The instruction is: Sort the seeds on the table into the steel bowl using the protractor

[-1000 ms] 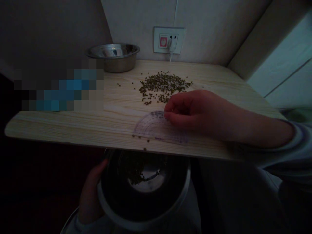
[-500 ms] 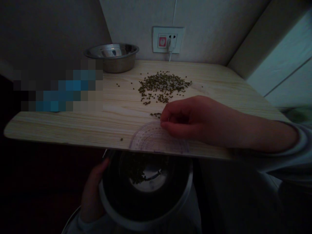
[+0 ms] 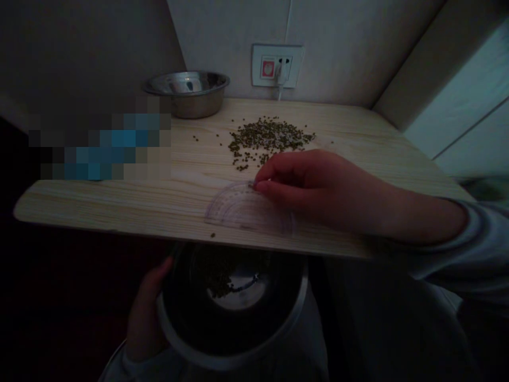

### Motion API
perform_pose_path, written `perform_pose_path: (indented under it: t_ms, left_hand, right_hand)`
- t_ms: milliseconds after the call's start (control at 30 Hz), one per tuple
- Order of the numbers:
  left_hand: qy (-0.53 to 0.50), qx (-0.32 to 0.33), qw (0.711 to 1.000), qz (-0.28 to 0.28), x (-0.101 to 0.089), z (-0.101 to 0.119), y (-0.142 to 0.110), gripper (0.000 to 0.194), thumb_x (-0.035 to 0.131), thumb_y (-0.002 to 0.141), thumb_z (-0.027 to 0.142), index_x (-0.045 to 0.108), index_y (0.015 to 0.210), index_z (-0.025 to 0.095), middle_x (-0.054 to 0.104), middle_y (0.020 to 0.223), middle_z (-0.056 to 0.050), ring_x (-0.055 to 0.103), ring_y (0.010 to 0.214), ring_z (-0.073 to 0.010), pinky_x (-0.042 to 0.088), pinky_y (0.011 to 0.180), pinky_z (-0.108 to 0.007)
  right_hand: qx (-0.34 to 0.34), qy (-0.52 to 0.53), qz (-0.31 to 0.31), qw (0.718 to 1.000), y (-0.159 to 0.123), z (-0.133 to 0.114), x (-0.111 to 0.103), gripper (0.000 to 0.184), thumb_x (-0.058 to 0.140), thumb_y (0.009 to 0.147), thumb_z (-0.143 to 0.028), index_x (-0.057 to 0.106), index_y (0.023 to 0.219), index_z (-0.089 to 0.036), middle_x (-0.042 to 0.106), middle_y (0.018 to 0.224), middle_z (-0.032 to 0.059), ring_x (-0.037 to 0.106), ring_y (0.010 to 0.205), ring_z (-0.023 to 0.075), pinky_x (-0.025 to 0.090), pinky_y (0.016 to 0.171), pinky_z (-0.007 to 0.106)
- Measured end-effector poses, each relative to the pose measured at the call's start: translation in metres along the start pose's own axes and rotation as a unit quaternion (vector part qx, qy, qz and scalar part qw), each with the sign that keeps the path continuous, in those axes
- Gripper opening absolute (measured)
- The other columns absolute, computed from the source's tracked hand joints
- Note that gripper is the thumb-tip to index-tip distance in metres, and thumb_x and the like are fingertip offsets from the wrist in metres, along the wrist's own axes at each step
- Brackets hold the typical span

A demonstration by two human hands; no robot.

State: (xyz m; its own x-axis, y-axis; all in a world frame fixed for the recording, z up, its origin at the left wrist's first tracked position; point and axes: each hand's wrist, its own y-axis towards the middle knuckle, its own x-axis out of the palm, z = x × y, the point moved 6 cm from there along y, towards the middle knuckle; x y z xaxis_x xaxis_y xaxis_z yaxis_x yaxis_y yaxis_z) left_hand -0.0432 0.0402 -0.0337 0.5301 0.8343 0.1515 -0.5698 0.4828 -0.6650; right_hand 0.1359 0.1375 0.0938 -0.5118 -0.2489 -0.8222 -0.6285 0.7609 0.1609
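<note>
Pinched at its curved edge, a clear half-round protractor (image 3: 238,207) lies on the tabletop under my right hand (image 3: 310,183). Small green beans, like mung beans (image 3: 274,135), are spread in a loose heap just beyond the fingers. A single bean (image 3: 213,235) sits at the table's front edge. Below that edge, my left hand (image 3: 147,307) grips the left rim of a metal bowl (image 3: 234,358). Beans (image 3: 220,284) cover part of its bottom, and shiny metal shows beside them. Most of the left fingers are hidden behind the bowl.
Another steel bowl (image 3: 199,103) stands at the back left of the wooden table (image 3: 139,207). A blurred-out blue patch (image 3: 103,151) is at left. On the wall behind is a socket (image 3: 277,66) with a plug and cord.
My right hand has moved the protractor slightly left and away from the front edge, towards the bean heap. The lone front bean now lies nearer the edge. My left hand still holds the bowl.
</note>
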Motion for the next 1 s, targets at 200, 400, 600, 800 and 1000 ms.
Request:
perform_pose_path:
  t_ms: [200,400,600,800,1000]
  left_hand:
    - [0.016,0.038,0.997,-0.060,0.014,0.009,-0.019,0.030,0.052,0.068,0.015,0.056,0.041,0.025,0.057,0.037,0.013,0.060,0.055,-0.0066,0.046,0.053,-0.011]
    - [0.059,0.095,0.993,-0.031,0.008,0.006,-0.023,0.032,0.055,0.066,0.008,0.055,0.038,0.023,0.057,0.037,0.014,0.052,0.038,-0.0001,0.039,0.048,-0.002]
    - [0.047,0.102,0.992,-0.051,-0.001,-0.003,-0.006,0.028,0.054,0.065,0.006,0.059,0.043,0.022,0.060,0.042,0.013,0.055,0.046,-0.0014,0.040,0.053,-0.004]
    - [0.107,-0.081,0.986,-0.102,0.001,-0.029,0.000,0.022,0.054,0.064,0.009,0.060,0.045,0.019,0.059,0.039,0.004,0.058,0.044,-0.0130,0.048,0.046,-0.020]
    - [0.133,-0.114,0.977,-0.121,0.011,-0.034,-0.010,0.026,0.050,0.067,0.013,0.059,0.044,0.019,0.060,0.041,0.001,0.060,0.049,-0.0167,0.049,0.047,-0.025]
  right_hand:
    - [-0.045,0.061,-0.048,0.996,-0.003,-0.007,0.004,0.019,0.040,0.077,-0.024,0.057,0.081,-0.015,0.054,0.066,-0.0034,0.045,0.058,0.0044,0.034,0.053,0.018]
    - [-0.004,0.125,-0.008,0.992,-0.004,0.001,-0.004,0.016,0.043,0.076,-0.025,0.057,0.077,-0.017,0.050,0.059,-0.0057,0.044,0.053,0.0024,0.034,0.048,0.015]
    - [0.006,0.183,0.053,0.982,-0.004,0.006,-0.014,0.014,0.045,0.075,-0.023,0.056,0.077,-0.015,0.049,0.056,-0.0060,0.044,0.052,0.0009,0.034,0.046,0.012]
    - [0.003,0.200,0.086,0.976,-0.003,0.007,-0.017,0.014,0.044,0.076,-0.019,0.056,0.078,-0.011,0.046,0.054,-0.0072,0.042,0.049,-0.0013,0.034,0.045,0.009]
    - [-0.006,0.185,0.096,0.978,-0.004,0.010,-0.018,0.016,0.043,0.077,-0.024,0.055,0.073,-0.013,0.046,0.054,-0.0061,0.041,0.050,0.0006,0.034,0.047,0.012]
